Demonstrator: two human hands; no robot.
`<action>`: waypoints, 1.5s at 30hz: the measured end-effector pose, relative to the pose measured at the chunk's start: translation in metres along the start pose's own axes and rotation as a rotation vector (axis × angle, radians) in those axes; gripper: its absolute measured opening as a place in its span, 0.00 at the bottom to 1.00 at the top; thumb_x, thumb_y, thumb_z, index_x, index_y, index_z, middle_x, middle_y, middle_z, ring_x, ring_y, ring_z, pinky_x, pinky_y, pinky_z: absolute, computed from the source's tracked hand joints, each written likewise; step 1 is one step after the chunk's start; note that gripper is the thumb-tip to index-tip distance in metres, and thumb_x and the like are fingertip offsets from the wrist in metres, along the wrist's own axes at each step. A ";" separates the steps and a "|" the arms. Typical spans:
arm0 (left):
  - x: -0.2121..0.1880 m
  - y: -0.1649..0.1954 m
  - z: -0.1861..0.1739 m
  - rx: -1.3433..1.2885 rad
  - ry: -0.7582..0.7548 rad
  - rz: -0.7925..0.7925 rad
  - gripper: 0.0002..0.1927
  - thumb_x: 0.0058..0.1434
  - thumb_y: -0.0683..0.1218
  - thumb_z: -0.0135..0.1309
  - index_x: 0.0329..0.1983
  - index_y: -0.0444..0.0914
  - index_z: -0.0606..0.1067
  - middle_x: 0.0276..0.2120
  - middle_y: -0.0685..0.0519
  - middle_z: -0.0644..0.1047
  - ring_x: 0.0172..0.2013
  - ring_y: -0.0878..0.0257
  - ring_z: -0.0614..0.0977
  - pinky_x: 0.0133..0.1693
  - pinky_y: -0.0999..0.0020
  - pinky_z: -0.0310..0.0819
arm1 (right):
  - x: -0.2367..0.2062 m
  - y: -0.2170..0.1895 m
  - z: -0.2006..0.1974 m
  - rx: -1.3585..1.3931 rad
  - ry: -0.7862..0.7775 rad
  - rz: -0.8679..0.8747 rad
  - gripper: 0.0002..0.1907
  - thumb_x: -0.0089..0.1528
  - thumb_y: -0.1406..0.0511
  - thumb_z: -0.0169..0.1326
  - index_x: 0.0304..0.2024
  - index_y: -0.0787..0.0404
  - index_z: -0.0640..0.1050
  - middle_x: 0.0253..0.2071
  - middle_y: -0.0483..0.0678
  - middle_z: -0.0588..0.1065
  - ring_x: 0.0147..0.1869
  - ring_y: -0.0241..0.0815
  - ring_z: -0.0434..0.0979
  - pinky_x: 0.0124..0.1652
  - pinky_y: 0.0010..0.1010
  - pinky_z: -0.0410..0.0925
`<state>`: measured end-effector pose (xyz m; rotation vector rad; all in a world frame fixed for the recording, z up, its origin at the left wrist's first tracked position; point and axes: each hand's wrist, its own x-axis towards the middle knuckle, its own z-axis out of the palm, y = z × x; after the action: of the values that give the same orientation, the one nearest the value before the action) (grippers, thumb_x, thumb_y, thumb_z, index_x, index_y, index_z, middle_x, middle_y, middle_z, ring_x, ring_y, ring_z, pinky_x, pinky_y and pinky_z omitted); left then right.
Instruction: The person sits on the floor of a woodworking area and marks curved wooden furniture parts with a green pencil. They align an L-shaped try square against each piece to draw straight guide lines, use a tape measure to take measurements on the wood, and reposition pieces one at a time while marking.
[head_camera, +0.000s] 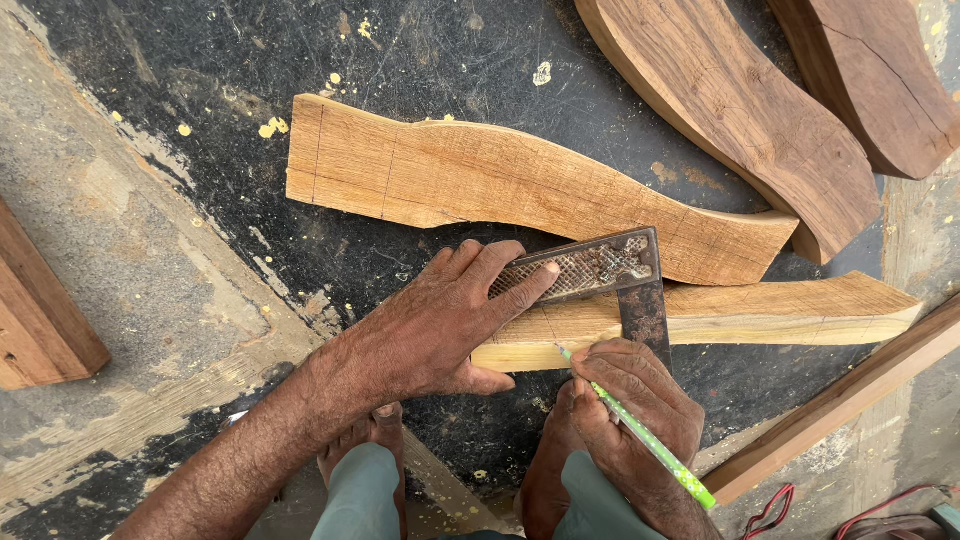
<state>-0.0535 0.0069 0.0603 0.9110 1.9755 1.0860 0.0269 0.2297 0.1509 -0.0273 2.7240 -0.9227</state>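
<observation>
- The left hand (440, 325) lies flat, fingers spread, and presses the square (600, 275) down on the workpiece (740, 315); it grips nothing, it only holds the tool firm.
- The right hand (635, 400) is closed around a green pencil (640, 435), and the pencil tip touches the workpiece just beside the blade of the square.
- The workpiece is a pale curved piece of wood. It lies across under the square, and its left end is hidden below the left hand.
- The stock of the square sits along the far edge of the workpiece, and the blade goes across it toward the person.
- In my judgement the marking of this piece is only at the beginning: I cannot see a finished pencil line beside the square, and the tip stands at the near edge.
- The board (500, 185) just behind the square already has thin lines across its left end, so this one looks already marked.
- Two darker curved pieces (760, 110) lie further behind the square, to the right; I cannot tell if they have marks.
- Near the square, on the person's side, both bare feet (375, 440) rest on the dark floor (200, 200), and a straight strip (850, 400) lies to the right of it.
</observation>
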 end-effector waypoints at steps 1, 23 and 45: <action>0.000 0.001 0.000 -0.003 0.018 0.008 0.61 0.43 0.63 0.74 0.74 0.41 0.53 0.63 0.38 0.59 0.58 0.41 0.66 0.59 0.40 0.65 | 0.000 0.001 0.000 -0.004 -0.005 -0.002 0.07 0.59 0.69 0.62 0.39 0.64 0.82 0.39 0.51 0.82 0.49 0.46 0.85 0.45 0.34 0.78; 0.002 0.000 0.006 -0.018 0.089 0.041 0.62 0.42 0.61 0.76 0.74 0.42 0.54 0.65 0.36 0.59 0.61 0.41 0.66 0.61 0.38 0.64 | 0.001 -0.014 0.029 0.116 0.011 -0.113 0.07 0.62 0.68 0.62 0.42 0.63 0.82 0.38 0.48 0.82 0.44 0.43 0.83 0.43 0.33 0.73; 0.003 0.003 -0.001 -0.018 0.074 0.032 0.61 0.42 0.59 0.77 0.74 0.42 0.55 0.65 0.36 0.59 0.61 0.41 0.66 0.62 0.40 0.62 | -0.004 -0.008 0.031 0.111 -0.015 -0.101 0.09 0.62 0.68 0.61 0.45 0.64 0.81 0.38 0.48 0.83 0.44 0.42 0.85 0.42 0.32 0.74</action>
<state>-0.0546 0.0100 0.0627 0.9077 2.0140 1.1696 0.0376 0.2051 0.1334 -0.1517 2.6740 -1.0958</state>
